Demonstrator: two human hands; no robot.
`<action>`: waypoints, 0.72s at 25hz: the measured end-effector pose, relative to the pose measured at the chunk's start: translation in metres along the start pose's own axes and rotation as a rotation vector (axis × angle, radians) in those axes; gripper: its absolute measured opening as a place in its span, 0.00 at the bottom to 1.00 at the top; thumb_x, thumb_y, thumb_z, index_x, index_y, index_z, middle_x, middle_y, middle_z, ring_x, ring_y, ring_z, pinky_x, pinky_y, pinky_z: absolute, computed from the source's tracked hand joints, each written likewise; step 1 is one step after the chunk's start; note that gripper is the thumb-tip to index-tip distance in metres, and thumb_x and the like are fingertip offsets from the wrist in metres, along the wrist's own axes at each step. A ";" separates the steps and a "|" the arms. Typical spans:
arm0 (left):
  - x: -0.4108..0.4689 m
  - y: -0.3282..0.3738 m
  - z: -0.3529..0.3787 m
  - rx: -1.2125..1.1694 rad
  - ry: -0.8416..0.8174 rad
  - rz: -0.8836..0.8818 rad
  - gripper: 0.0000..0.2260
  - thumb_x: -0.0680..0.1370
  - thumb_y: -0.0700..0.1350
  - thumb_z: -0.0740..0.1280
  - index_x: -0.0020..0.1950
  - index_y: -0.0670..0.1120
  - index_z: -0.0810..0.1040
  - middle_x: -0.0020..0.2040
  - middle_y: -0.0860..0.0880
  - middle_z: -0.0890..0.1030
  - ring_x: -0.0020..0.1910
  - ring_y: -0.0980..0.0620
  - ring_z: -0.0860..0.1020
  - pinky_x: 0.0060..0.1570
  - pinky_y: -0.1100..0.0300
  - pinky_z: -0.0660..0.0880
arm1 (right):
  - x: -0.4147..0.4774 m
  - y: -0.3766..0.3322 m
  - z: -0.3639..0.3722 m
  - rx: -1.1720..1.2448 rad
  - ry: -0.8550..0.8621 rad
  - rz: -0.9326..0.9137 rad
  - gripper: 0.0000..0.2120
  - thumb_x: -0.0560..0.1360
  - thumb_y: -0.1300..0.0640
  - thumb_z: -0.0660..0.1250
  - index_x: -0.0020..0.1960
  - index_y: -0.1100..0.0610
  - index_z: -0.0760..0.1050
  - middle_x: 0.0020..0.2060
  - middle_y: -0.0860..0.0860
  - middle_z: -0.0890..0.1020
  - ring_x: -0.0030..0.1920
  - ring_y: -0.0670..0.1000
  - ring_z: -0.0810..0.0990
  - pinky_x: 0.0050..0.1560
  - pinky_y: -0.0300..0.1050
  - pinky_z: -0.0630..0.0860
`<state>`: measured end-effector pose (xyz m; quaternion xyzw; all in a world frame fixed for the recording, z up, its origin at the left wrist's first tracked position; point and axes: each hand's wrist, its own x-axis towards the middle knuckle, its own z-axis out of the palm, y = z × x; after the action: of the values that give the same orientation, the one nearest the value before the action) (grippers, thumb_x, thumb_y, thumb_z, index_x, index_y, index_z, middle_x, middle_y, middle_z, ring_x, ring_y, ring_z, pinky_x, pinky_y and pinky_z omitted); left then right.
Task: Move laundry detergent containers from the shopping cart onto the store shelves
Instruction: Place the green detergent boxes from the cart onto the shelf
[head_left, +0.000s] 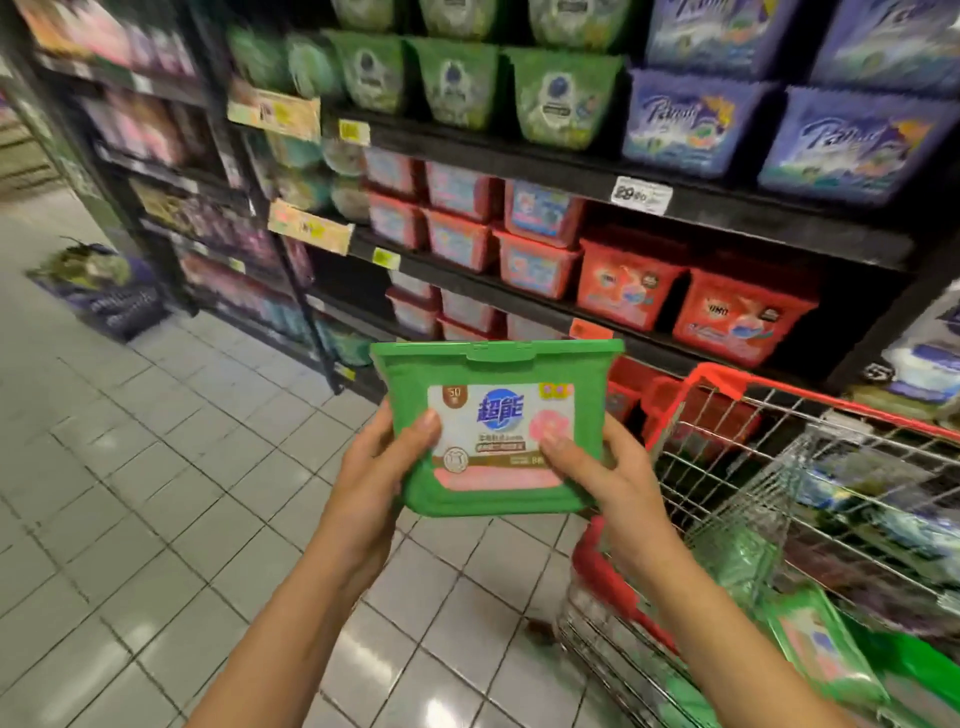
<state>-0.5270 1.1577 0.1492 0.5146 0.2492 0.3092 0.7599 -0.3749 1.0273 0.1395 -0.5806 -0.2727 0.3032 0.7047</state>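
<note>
I hold a green detergent box (496, 371) with a white and pink label upright in front of me, above the tiled floor. My left hand (382, 462) grips its left side, thumb on the label. My right hand (597, 467) grips its right side, thumb on the label too. The wire shopping cart (779, 467) with a red rim stands to the right; another green detergent box (821, 644) lies inside it. The black store shelves (571, 176) rise ahead, with green boxes (561, 98) on the upper shelf.
Purple boxes (691, 119) sit right of the green ones. Red boxes (628, 280) fill the shelf below. A dark display box (104, 291) stands on the floor at far left. Grey tiled floor (156, 493) spreads to the left.
</note>
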 end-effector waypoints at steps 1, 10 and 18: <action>0.010 0.013 -0.013 0.016 -0.027 0.007 0.15 0.69 0.50 0.72 0.55 0.52 0.83 0.53 0.48 0.85 0.47 0.53 0.84 0.40 0.65 0.79 | 0.009 -0.003 0.017 -0.001 0.009 -0.018 0.19 0.65 0.54 0.74 0.55 0.55 0.79 0.47 0.48 0.86 0.46 0.46 0.85 0.43 0.35 0.78; 0.123 0.111 -0.070 0.050 -0.203 0.135 0.22 0.71 0.52 0.71 0.64 0.48 0.78 0.57 0.45 0.83 0.53 0.47 0.83 0.43 0.61 0.80 | 0.111 -0.047 0.107 0.035 0.066 -0.179 0.25 0.62 0.46 0.76 0.56 0.54 0.78 0.48 0.49 0.86 0.46 0.48 0.85 0.40 0.37 0.79; 0.267 0.194 -0.045 0.064 -0.290 0.313 0.21 0.70 0.52 0.70 0.61 0.48 0.79 0.56 0.45 0.84 0.53 0.47 0.83 0.46 0.58 0.81 | 0.250 -0.120 0.127 0.058 0.082 -0.404 0.20 0.64 0.54 0.74 0.54 0.58 0.78 0.44 0.48 0.87 0.42 0.45 0.84 0.39 0.34 0.78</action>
<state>-0.4172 1.4341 0.2989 0.6101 0.0640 0.3378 0.7139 -0.2881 1.2789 0.2881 -0.5055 -0.3460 0.1394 0.7780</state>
